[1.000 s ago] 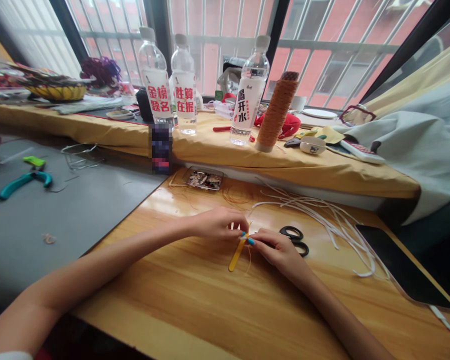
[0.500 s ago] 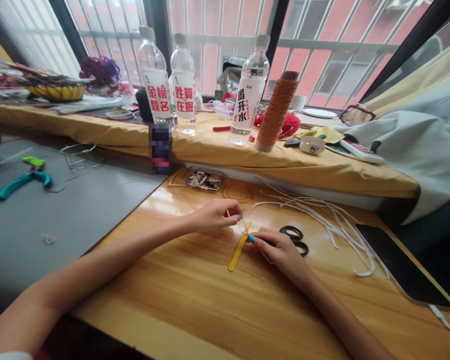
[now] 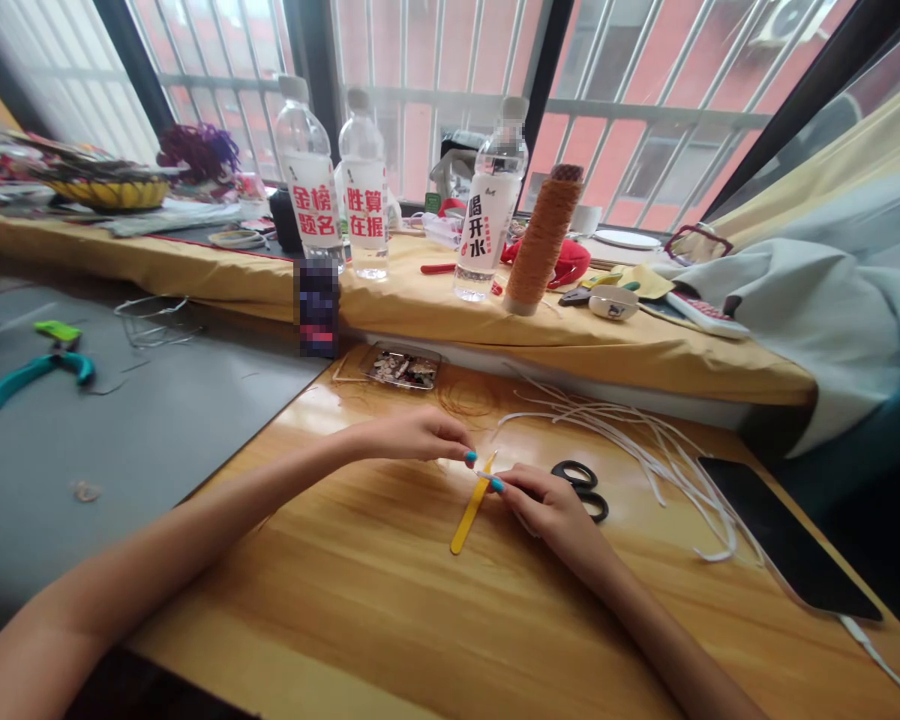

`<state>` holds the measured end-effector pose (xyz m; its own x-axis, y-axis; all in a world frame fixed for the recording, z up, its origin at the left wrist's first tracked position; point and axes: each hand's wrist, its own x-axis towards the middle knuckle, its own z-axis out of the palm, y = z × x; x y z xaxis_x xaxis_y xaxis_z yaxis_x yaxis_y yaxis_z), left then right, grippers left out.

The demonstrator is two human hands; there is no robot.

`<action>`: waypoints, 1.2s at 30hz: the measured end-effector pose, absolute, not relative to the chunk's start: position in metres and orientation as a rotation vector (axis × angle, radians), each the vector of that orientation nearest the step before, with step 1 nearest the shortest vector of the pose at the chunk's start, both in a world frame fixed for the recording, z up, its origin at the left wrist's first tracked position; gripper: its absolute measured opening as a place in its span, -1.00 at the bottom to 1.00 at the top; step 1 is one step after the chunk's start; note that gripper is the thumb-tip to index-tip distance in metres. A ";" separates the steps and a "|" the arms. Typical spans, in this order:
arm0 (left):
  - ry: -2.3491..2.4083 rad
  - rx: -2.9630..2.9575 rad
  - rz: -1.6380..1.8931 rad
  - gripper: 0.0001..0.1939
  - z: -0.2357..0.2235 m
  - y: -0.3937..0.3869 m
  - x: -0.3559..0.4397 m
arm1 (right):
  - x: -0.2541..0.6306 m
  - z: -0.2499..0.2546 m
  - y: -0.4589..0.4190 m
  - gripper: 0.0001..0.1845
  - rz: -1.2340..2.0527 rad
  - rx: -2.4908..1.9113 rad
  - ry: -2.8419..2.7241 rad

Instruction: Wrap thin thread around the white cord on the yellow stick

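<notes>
Left hand (image 3: 424, 437) holds its thumb and fingers bunched, though whether they grip fine thread I cannot tell; the right hand (image 3: 551, 505) pinches a thin white cord (image 3: 484, 475) above a slim, flat yellow tool (image 3: 465, 525) on the glossy wooden table (image 3: 375, 610). Black-handled scissors (image 3: 584, 488) lie just beside the right hand.

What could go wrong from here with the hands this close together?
The white strip in the right hand is thin, with only a little showing at the fingertips, so it might slip out.

The scissors sit right behind that hand; a backward move could knock them.

The yellow tool is close to the strip and could get nudged as the left hand works beside it.
</notes>
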<state>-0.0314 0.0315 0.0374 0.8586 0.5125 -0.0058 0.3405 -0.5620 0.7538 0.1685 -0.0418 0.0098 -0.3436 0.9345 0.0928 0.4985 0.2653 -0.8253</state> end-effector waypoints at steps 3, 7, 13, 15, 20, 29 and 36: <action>0.613 2.288 0.181 -0.71 0.041 0.033 -0.033 | 0.168 0.009 -0.043 -0.73 1.003 -1.318 -1.896; 0.688 2.469 0.031 -0.77 0.044 0.035 -0.040 | 0.168 0.008 -0.043 -0.73 1.034 -1.333 -1.853; 0.972 2.903 0.104 -0.81 0.056 0.033 -0.049 | 0.169 0.005 -0.041 -0.70 1.029 -1.316 -1.848; 0.822 2.885 0.241 -0.73 0.058 0.028 -0.045 | 0.170 0.005 -0.040 -0.69 1.037 -1.313 -1.848; 0.552 2.632 0.144 -0.82 0.054 0.022 -0.032 | 0.168 0.005 -0.042 -0.66 1.129 -1.309 -1.757; 0.474 1.718 0.581 -0.80 0.067 0.017 -0.032 | 0.167 0.006 -0.040 -0.61 1.261 -1.304 -1.441; 0.729 1.554 0.661 -0.69 0.017 0.001 0.001 | 0.168 0.001 -0.040 -0.59 1.255 -1.267 -1.566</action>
